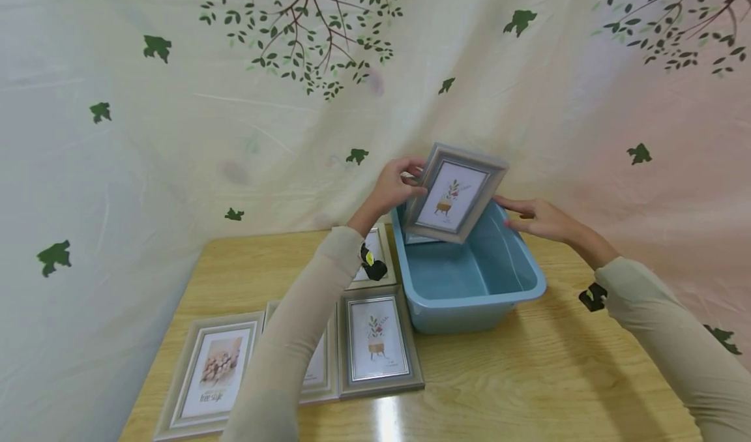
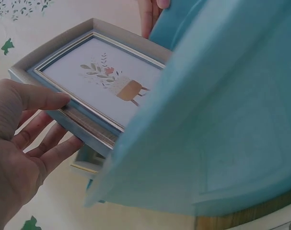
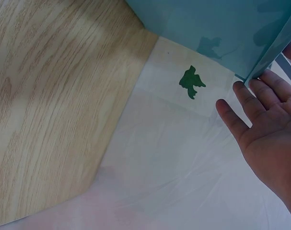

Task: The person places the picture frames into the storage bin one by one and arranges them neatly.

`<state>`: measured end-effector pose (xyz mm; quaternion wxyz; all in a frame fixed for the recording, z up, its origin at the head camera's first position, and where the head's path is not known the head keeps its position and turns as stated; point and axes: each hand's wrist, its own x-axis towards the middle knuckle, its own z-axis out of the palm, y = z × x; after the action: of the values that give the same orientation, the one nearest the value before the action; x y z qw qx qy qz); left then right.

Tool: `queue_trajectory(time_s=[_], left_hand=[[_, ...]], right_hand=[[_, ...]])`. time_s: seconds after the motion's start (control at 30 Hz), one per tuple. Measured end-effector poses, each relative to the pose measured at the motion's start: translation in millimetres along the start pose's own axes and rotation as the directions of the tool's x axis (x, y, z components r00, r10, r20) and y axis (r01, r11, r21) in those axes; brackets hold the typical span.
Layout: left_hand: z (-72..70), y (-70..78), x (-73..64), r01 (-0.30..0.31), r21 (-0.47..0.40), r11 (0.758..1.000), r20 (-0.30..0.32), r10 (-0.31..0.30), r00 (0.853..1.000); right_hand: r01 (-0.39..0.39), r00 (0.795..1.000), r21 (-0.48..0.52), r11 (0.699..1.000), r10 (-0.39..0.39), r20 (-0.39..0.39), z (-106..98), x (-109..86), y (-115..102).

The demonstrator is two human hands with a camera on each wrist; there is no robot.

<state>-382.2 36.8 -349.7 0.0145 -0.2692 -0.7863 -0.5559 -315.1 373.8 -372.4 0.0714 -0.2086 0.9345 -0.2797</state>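
Note:
My left hand grips the left edge of a grey picture frame, thumb on the front and fingers behind. Tilted, the frame stands over the back left of a blue plastic basin; its picture shows a plant in a brown pot. Another frame is partly visible inside the basin below it. My right hand holds the basin's back right rim, thumb over the inner side and fingers outside. In the right wrist view the outer fingers are straight and spread.
Left of the basin, several picture frames lie face up on the wooden table: a dark grey one, a pale one partly under my left sleeve, and one marked "free style". A leaf-patterned cloth hangs behind.

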Motion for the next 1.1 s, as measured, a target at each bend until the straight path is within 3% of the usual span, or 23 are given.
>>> queue_trajectory(time_s=[0.1,0.4,1.1], left_hand=[[1.1,-5.6,-1.1,0.009,-0.007,1.0,-0.001,-0.009,1.0],[7.9,-14.2,-2.1,0.044,0.09,0.995,0.024,-0.046,0.999],[18.3,-26.2,0.9,0.061,0.171,0.983,-0.022,-0.058,0.998]], right_hand=[[-0.004,1.0,-0.003,1.0,0.004,-0.001,0.1,-0.2,0.2],[-0.008,1.0,-0.012,1.0,0.008,0.006,2.1,0.7,1.9],[-0.022,1.0,-0.006,1.0,0.022,0.01,0.3,-1.0,4.7]])
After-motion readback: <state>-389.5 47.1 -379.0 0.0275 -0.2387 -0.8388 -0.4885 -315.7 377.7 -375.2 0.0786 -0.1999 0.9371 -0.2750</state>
